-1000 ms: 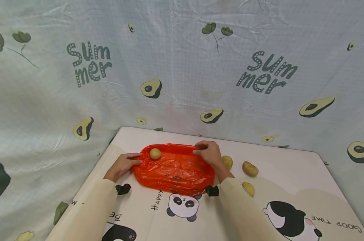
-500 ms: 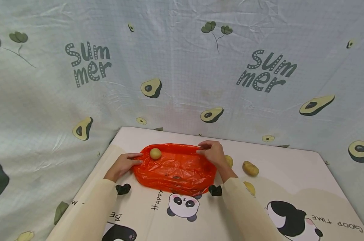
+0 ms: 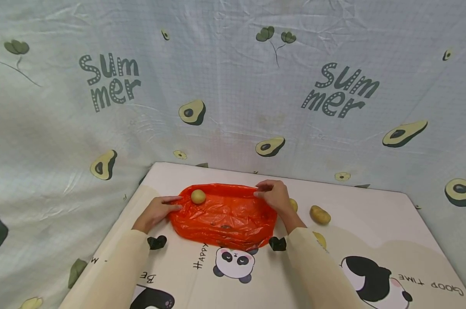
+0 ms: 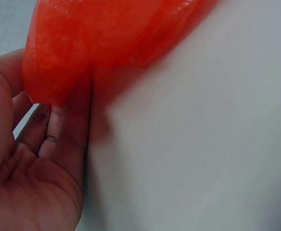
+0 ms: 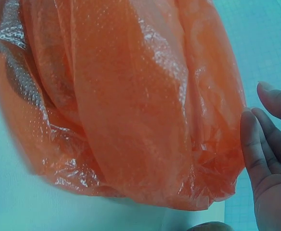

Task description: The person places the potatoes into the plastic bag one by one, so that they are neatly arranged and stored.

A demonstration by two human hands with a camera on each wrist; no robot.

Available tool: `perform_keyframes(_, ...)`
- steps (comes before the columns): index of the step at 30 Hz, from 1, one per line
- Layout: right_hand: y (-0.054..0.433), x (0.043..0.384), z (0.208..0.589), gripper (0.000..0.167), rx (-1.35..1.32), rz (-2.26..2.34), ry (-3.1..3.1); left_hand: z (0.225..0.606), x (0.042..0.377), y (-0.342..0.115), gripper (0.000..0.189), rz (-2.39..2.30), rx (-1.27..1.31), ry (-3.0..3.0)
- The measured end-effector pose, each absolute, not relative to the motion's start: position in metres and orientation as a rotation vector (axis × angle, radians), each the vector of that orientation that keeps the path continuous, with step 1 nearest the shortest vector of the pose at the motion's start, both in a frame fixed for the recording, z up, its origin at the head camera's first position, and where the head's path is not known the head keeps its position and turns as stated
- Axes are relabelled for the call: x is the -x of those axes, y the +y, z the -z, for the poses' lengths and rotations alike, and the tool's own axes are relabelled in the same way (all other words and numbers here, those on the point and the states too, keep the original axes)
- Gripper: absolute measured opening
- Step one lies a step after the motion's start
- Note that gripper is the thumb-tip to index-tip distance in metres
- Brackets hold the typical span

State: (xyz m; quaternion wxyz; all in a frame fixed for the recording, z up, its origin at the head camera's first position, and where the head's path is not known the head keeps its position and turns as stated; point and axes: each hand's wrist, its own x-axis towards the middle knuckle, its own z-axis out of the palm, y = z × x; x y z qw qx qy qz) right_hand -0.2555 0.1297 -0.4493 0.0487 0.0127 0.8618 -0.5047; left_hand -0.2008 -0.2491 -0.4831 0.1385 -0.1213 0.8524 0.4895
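A red plastic bag (image 3: 221, 214) lies spread out with its mouth wide, and a round potato (image 3: 198, 197) sits inside near its far left edge. My left hand (image 3: 158, 212) holds the bag's left rim; the left wrist view shows the red film (image 4: 58, 53) between thumb and fingers. At the far right rim is my right hand (image 3: 276, 198). Its fingertips touch the bag's edge in the right wrist view, the thumb standing apart from the fingers (image 5: 251, 139) with no film visible between them. A dark patch shows through the bag's near side.
Right of the bag lie a potato (image 3: 320, 215), another potato (image 3: 293, 205) partly behind my right hand, and a yellowish potato (image 3: 320, 239) partly covered by the right sleeve. The table cover (image 3: 372, 223) has panda prints. A patterned curtain (image 3: 225, 86) hangs behind.
My right hand has shifted slightly to the right along the rim, and the bag's right side widened a little. The left hand and the potato in the bag stay put.
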Motion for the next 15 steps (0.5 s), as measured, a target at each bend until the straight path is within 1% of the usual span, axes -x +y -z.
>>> perform_keyframes(6, 0.136, 0.256, 0.447, 0.03, -0.048, 1.523, 2.627, 0.482, 0.2, -0.247, 0.049, -1.418, 0.362, 2.463)
perform_keyframes(15, 0.145, 0.257, 0.444, 0.028, -0.087, 1.556, 2.568, 0.478, 0.198, -0.244, 0.05, -1.418, 0.383, 2.444)
